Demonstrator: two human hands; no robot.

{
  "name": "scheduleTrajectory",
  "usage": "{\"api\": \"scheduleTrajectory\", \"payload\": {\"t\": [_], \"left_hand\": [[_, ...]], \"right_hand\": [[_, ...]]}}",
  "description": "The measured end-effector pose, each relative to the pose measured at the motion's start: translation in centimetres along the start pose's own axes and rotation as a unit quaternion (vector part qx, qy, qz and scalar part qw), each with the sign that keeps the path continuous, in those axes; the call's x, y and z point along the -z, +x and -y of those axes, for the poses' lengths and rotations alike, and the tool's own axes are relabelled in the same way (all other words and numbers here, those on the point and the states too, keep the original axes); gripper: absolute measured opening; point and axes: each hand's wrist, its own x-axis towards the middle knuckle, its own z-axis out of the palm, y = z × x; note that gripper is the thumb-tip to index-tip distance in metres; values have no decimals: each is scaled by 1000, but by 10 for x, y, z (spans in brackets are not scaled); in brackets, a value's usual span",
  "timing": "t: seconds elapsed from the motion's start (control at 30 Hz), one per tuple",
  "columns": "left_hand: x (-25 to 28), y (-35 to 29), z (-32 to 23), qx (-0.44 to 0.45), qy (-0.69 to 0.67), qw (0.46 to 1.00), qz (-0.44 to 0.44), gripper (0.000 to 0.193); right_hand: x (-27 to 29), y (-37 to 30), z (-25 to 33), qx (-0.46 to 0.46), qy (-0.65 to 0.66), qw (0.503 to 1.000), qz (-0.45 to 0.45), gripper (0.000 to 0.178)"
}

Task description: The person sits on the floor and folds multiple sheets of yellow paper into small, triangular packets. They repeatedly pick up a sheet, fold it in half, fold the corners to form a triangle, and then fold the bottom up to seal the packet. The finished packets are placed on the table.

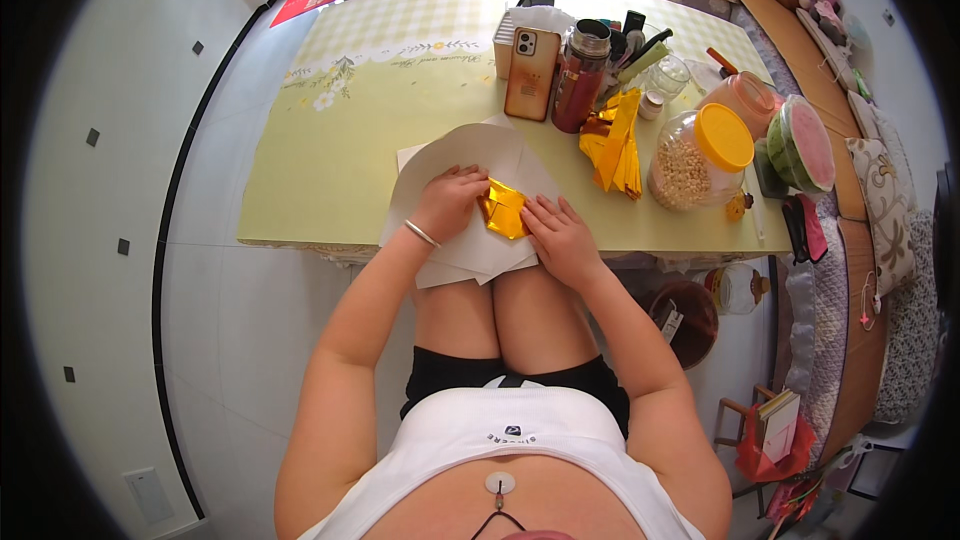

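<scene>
A small folded piece of shiny gold foil paper lies on large white paper sheets at the table's near edge. Its left side is under the fingertips of my left hand, whose fingers are bent and close together on the foil; the thumb is hidden. My right hand rests with fingers stretched out and slightly apart, the tips touching the foil's right edge. The white sheets overlap one another, curve up at the left and hang over the edge above my lap. More gold foil strips lie in a bunch farther right.
Behind the sheets stand a phone and a dark red thermos. To the right are a yellow-lidded jar of pale kernels, a pink container and a cut watermelon. A brown bin stands below the table.
</scene>
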Motion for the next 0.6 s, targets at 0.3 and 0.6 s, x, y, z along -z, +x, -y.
{"api": "scheduleTrajectory", "payload": {"t": [0.3, 0.6], "left_hand": [[-4, 9, 12, 68, -95, 992, -39, 25], [0, 24, 20, 113, -36, 993, 7, 28]], "right_hand": [[5, 10, 1, -137, 104, 985, -14, 20], [0, 75, -13, -323, 150, 926, 127, 26]]}}
